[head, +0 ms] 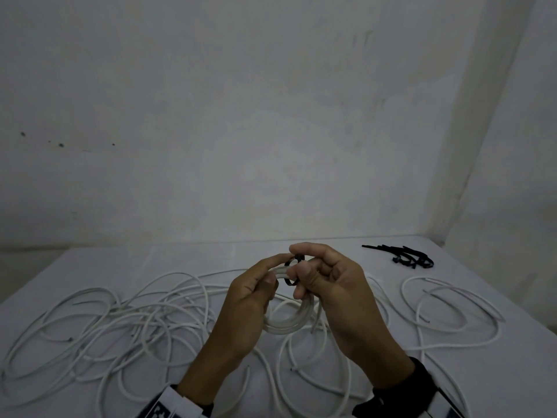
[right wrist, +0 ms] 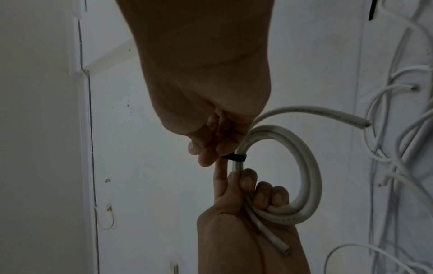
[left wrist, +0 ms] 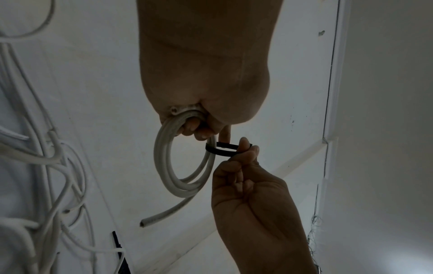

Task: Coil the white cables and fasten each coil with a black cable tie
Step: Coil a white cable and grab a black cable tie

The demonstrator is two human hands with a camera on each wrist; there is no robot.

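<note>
Above the table, my left hand [head: 259, 285] grips a small coil of white cable [head: 286, 322] by its upper left side, fingers curled through it. A black cable tie [head: 293, 271] loops loosely around the coil's strands. My right hand [head: 313, 262] pinches the tie's head and tail between thumb and fingers. In the left wrist view the tie [left wrist: 222, 150] forms an open loop beside the coil [left wrist: 164, 163]. The right wrist view shows the tie [right wrist: 234, 157] against the coil [right wrist: 309, 176], just above my left fingers [right wrist: 248, 181]. One cut cable end [right wrist: 360, 123] sticks out free.
Several loose white cables [head: 120, 321] lie tangled across the white table [head: 346, 251], more at the right [head: 452, 312]. A bundle of spare black cable ties [head: 407, 256] lies at the back right. Walls stand close behind and to the right.
</note>
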